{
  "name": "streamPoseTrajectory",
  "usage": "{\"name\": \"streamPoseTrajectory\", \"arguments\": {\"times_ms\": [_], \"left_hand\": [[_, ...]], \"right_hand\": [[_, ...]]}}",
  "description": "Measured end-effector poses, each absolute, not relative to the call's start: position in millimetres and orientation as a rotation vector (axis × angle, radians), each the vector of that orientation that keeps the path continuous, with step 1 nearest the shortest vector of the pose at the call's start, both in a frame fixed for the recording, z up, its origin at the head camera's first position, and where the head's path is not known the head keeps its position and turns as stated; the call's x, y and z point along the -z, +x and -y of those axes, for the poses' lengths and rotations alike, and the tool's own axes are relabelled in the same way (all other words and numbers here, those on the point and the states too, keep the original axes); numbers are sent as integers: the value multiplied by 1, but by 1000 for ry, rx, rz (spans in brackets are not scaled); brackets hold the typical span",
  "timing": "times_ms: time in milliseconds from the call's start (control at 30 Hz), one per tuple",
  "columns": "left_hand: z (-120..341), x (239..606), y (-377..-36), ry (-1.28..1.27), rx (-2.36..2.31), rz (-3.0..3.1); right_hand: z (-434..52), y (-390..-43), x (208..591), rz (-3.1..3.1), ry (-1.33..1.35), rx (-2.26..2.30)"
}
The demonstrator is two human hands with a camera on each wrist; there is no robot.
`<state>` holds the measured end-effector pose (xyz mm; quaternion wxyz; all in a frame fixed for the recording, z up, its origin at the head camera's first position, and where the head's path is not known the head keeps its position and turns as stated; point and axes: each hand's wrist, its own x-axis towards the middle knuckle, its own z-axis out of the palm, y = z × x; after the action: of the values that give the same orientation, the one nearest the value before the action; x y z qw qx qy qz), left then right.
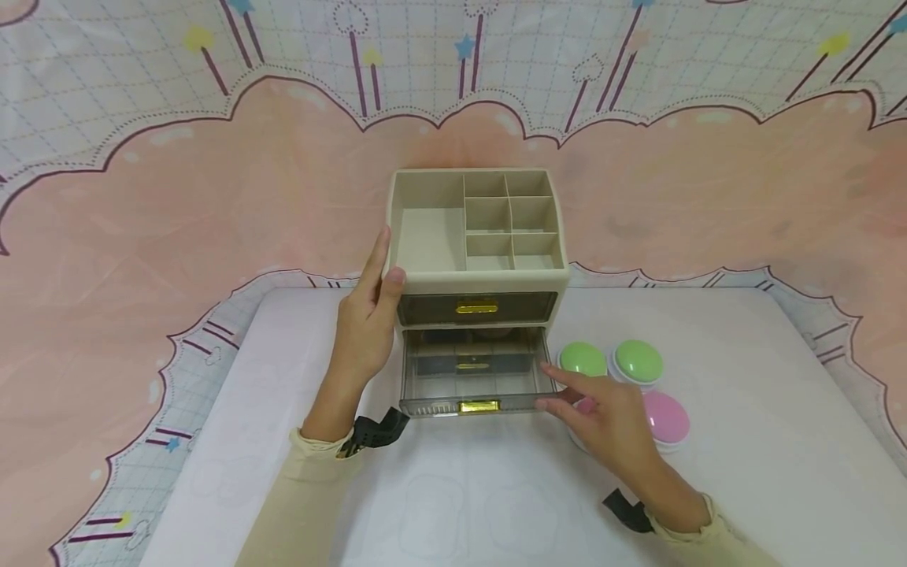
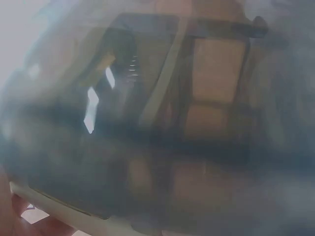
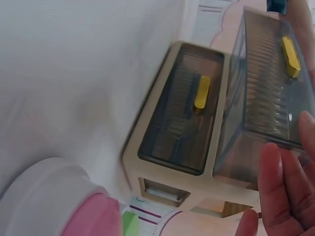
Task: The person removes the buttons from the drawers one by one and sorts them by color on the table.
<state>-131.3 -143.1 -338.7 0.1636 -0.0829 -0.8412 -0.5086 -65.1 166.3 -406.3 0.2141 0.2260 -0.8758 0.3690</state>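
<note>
A beige organizer (image 1: pixel 478 277) with open top compartments stands on the white table mat (image 1: pixel 744 472). Its upper smoky drawer (image 1: pixel 476 307) is closed. The lower drawer (image 1: pixel 475 374) is pulled out, its gold handle (image 1: pixel 479 406) facing me. My left hand (image 1: pixel 379 276) rests flat against the organizer's left side, thumb on the front corner. My right hand (image 1: pixel 567 394) touches the drawer's right front corner with straight fingers (image 3: pixel 278 187). The right wrist view shows both drawers (image 3: pixel 182 123) side-on. The left wrist view is a blur of the organizer (image 2: pixel 162 98).
Two green domed containers (image 1: pixel 583 358) (image 1: pixel 639 361) and a pink one (image 1: pixel 666 417) sit right of the organizer. Another pink piece (image 1: pixel 584 405) is partly hidden under my right hand. A pink patterned cloth (image 1: pixel 212 197) hangs behind the table.
</note>
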Motion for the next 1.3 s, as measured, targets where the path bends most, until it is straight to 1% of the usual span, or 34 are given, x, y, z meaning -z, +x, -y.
{"name": "streamPoseTrajectory", "arguments": {"times_ms": [167,600,800,967,1133,1300], "left_hand": [[143,339,-132,-245,1449,2399],[141,337,-132,-236,1465,2399],[141,337,-132,-238,1468,2396],[142,337,-131,-234,1463,2403],[144,338,-131,-232,1467,2402],[144,338,-130,-235,1466,2402]], "right_hand": [[-163,-71,403,2483,614,-989],[-158,-101,400,2502,484,-1067],[-158,-96,398,2582,425,-1099],[-153,-85,398,2533,369,-991],[-138,-75,401,2276,494,-921],[-117,-73,406,2206,658,-1041]]}}
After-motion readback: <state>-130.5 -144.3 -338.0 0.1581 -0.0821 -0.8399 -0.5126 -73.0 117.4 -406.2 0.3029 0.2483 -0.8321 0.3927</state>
